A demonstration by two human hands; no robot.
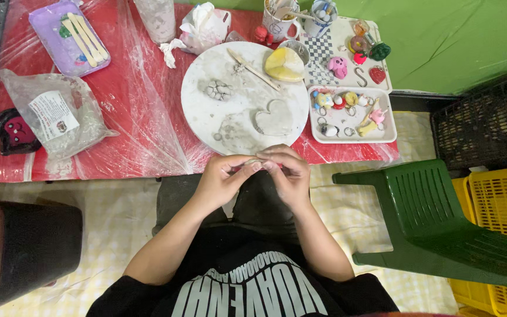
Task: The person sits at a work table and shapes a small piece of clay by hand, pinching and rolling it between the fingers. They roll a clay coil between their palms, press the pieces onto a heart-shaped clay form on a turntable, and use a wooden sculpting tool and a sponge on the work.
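- the low table [142, 117] is covered in red cloth under clear plastic sheeting and fills the upper part of the view.
- a green plastic chair [441, 223] stands at the right of the person, with yellow crates [500, 199] just behind it and a dark crate [482, 117] above those.
- a dark bin with a pinkish rim [24, 246] sits at the left, beside the person's arm.
- the round white board [244, 97] lies in the middle of the table, smeared with grey clay; on it are a heart-shaped clay piece [274, 119], a small cluster of clay lumps [218, 90], a yellow sponge [284, 64] and a thin wooden stick [253, 69].
- a clear plastic bag with a label [54, 114] lies left of the board, and a lilac tray [68, 36] with flat wooden sticks sits above it.
- a white tray [353, 135] of small coloured figures touches the board's right edge.
- the left hand [221, 179] and right hand [289, 173] meet just below the board's near edge, above the lap.
- a small piece of pale clay [254, 161] sits between the two hands; the fingertips of both hands are pinched together on it, thumbs and forefingers meeting, so most of it is hidden.
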